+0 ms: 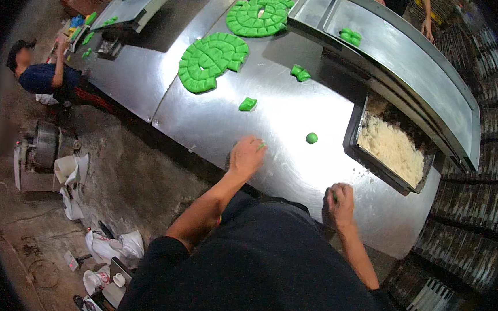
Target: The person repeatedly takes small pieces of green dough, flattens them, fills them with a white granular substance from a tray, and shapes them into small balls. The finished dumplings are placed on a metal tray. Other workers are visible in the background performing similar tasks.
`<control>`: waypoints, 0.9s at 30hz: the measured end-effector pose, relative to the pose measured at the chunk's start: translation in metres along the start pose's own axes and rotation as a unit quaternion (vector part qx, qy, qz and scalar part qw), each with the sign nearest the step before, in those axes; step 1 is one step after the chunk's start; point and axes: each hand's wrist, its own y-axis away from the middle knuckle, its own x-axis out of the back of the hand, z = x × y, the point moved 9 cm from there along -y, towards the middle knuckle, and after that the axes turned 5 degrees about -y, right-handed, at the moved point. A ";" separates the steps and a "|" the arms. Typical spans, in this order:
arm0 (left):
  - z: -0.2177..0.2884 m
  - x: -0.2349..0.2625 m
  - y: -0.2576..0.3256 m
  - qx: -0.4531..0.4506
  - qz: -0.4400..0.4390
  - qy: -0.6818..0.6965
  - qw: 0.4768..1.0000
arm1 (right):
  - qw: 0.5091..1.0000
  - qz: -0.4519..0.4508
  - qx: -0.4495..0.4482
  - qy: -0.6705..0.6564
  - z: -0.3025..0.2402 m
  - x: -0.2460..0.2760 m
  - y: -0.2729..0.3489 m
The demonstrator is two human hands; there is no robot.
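Note:
My left hand (pixel 246 157) is at the near edge of the steel table, fingers closed, with a bit of green dough (pixel 262 146) showing at the fingertips. To the right, my right hand (pixel 341 204) is curled over the table edge around a small dark-green piece, mostly hidden by the fingers. A smooth green dough ball (pixel 311 138) rests on the table between and beyond my hands. Farther off are a loose green lump (pixel 248 104) and a small green cluster (pixel 301 73). Two flat, ring-like slabs of green dough, scored into pieces (pixel 212 60) (pixel 258 16), lie beyond.
A dark tray (pixel 354 141) of white shredded filling (pixel 392 149) stands at right, beneath a long raised metal tray (pixel 405 62) holding green pieces (pixel 350 36). A person (pixel 41 74) works at far left; another person's arm (pixel 427 18) shows top right. Racks (pixel 470 211) line the right side.

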 end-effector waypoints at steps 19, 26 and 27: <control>0.018 0.028 0.034 -0.115 0.076 0.010 0.990 | 0.994 -0.023 -0.096 0.047 -0.011 -0.085 -0.155; 0.016 -0.006 0.025 0.037 -0.086 0.179 0.979 | 0.993 0.012 -0.043 0.106 -0.026 -0.075 -0.173; 0.033 0.003 0.012 0.102 -0.089 0.265 0.955 | 0.995 0.072 -0.040 0.053 -0.031 -0.062 -0.169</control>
